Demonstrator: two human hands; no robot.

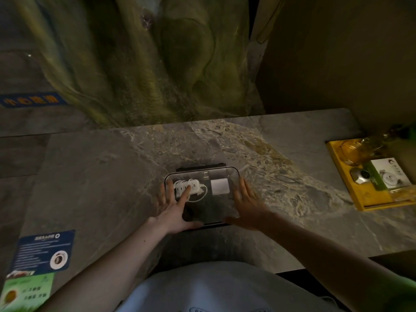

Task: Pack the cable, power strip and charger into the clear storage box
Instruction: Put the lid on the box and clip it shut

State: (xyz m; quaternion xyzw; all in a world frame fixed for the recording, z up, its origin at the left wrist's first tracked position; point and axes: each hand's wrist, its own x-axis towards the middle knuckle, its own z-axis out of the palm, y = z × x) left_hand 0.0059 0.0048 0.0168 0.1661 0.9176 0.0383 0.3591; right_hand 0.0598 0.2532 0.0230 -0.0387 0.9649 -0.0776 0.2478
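All three items are in: power strip (196, 184) sits far-left in the clear storage box (209, 207), cable (201, 197) is looped loosely round and in front of it, white charger (220, 186) far-right, just apart from the strip. The box sits mid-table (108, 176) near the front edge, and the near half of it looks empty. The lid looks to be on, since the left index finger lies over the strip without touching it. Left hand (173, 207) lies flat on the left side of the top, fingers straight and spread, gripping nothing. Right hand (246, 202) is the same on the right edge, palm down, fingers extended. Reads as pressing the lid home. Handling guess: thin rigid plastic, light, slick, flexes in the middle, so push at the edges and corners, not the centre. The contents are loose and will slide if it tilts. To lift it, take both short sides low and keep it level. The dark bar on the far rim (200, 170) may be a latch, can't tell if it's engaged. A yellow tray (347, 176) sits far right, well clear.
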